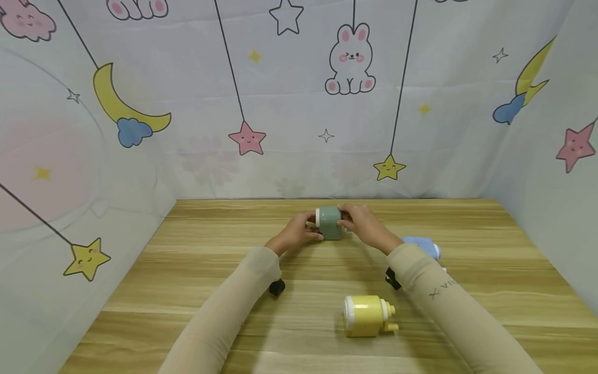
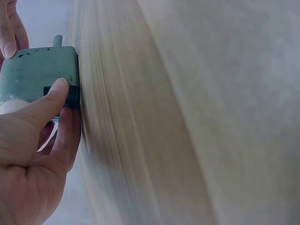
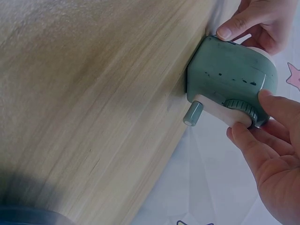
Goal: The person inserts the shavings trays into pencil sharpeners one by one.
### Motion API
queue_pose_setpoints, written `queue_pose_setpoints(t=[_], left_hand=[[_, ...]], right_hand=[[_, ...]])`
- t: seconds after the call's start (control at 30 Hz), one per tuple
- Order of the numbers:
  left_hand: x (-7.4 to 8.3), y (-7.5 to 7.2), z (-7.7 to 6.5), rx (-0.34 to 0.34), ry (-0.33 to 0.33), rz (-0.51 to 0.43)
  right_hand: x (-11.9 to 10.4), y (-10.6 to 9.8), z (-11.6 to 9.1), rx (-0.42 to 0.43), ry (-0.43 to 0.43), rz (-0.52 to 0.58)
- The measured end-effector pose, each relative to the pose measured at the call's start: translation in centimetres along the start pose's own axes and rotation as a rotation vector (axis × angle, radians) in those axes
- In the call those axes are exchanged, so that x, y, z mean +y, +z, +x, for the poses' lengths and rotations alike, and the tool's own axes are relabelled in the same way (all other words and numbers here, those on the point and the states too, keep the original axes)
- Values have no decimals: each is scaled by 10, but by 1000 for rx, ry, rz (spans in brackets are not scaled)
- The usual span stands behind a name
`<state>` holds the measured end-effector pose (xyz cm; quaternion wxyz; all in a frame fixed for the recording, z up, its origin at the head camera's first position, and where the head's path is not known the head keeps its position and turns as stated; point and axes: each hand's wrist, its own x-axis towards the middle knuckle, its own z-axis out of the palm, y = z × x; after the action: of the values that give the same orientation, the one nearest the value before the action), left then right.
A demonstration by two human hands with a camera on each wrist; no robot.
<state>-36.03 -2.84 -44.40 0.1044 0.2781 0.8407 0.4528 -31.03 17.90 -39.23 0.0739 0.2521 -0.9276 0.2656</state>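
A green hand-crank pencil sharpener point(image 1: 330, 223) stands at the far middle of the table, between both hands. My left hand point(image 1: 297, 228) grips its left side; in the left wrist view the thumb lies on the dark window point(image 2: 73, 97) low on the body, fingers underneath. My right hand point(image 1: 364, 222) holds the opposite end. In the right wrist view, its thumb rests on the green casing, and a finger touches the pale crank arm point(image 3: 220, 110) near the ridged knob point(image 3: 243, 108). The crank's green handle point(image 3: 193, 113) points away from the body.
A yellow crank sharpener point(image 1: 366, 316) stands nearer on the wooden table point(image 1: 210, 291), between the forearms. A blue sharpener point(image 1: 422, 246) lies behind the right sleeve point(image 1: 448, 291), partly hidden. A patterned cloth point(image 1: 299, 104) rises behind the table's far edge.
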Motion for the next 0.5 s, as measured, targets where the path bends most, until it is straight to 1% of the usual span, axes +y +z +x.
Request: queue_pose_setpoints(t=[0.13,0.27,0.33,0.5], left_hand=[[0,1,0,5,10,-6],[0,3,-2,1,-2,-23],[0,3,-3,-1,-4,-45],[-3,5,-2,-9,44,-86]], right_hand=[[1,1,0,5,2,11],[2,4,-2,5,17,36],[3,5,-2,8,22,48],[5,5,-4,16,32,52]])
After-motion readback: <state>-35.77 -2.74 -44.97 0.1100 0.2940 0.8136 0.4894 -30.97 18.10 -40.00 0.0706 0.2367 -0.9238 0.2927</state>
